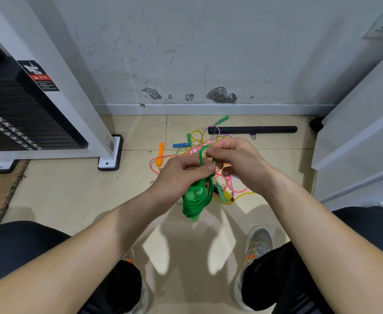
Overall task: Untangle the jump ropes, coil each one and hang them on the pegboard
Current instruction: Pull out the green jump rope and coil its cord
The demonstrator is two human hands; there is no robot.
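Gripping the coiled green jump rope (196, 200) in our left hand (181, 175), fingers curled round its top, we let the bundle hang below that hand. Our right hand (238, 159), just beside it, pinches a loop of the same rope. Beyond both hands the other tangled ropes (199, 141) lie on the floor (72, 196), near a black bar (251, 129).

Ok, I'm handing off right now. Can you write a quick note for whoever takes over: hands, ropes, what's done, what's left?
Left hand: grips the green rope, whose coil hangs below the fist.
Right hand: pinches the green rope's top loop.
Tangle: pink, yellow and other ropes lie knotted on the floor beyond the hands.
Done: green rope nearly coiled.
Left: finish that coil, untangle and coil the rest, hang them all. The pegboard is not in view.
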